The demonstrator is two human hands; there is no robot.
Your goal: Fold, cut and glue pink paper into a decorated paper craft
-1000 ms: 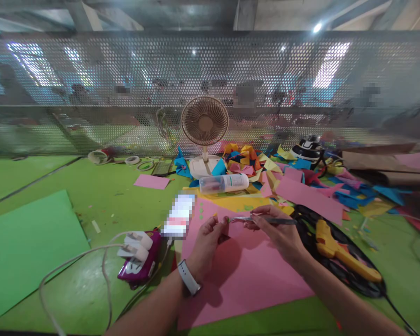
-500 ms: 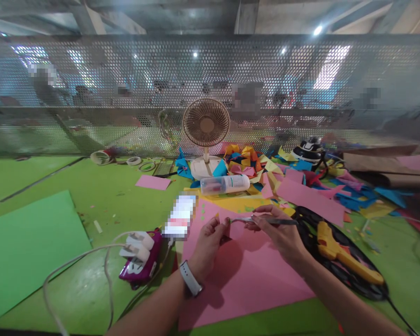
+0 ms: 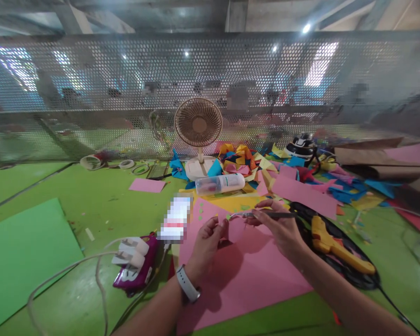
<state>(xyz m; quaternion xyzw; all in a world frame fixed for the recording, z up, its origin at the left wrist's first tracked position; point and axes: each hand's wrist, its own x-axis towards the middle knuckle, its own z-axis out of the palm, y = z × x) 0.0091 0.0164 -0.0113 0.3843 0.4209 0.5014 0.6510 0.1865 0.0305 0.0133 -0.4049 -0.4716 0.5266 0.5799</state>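
Observation:
My left hand (image 3: 210, 238), with a grey-banded watch (image 3: 188, 283) on its wrist, is closed in a pinch above a large pink sheet (image 3: 252, 284). At its fingertips shows a tiny green paper piece (image 3: 228, 216). My right hand (image 3: 280, 224) is closed around slim tweezers (image 3: 275, 214), silver at the front and dark at the rear. Their tip meets the green piece beside my left fingers. Several small green bits (image 3: 200, 211) lie on the pink sheet's upper left corner.
Left of the sheet are a phone (image 3: 177, 219) and a purple power strip (image 3: 140, 266) with plugs and cables. A yellow glue gun (image 3: 339, 249) rests on a black tray at right. Behind stand a clear bottle (image 3: 220, 183), a fan (image 3: 199, 123) and folded paper scraps (image 3: 241, 158).
The whole view has shifted slightly, with the table things now further left. The tweezers' tip and both hands stay close together, moving very little.

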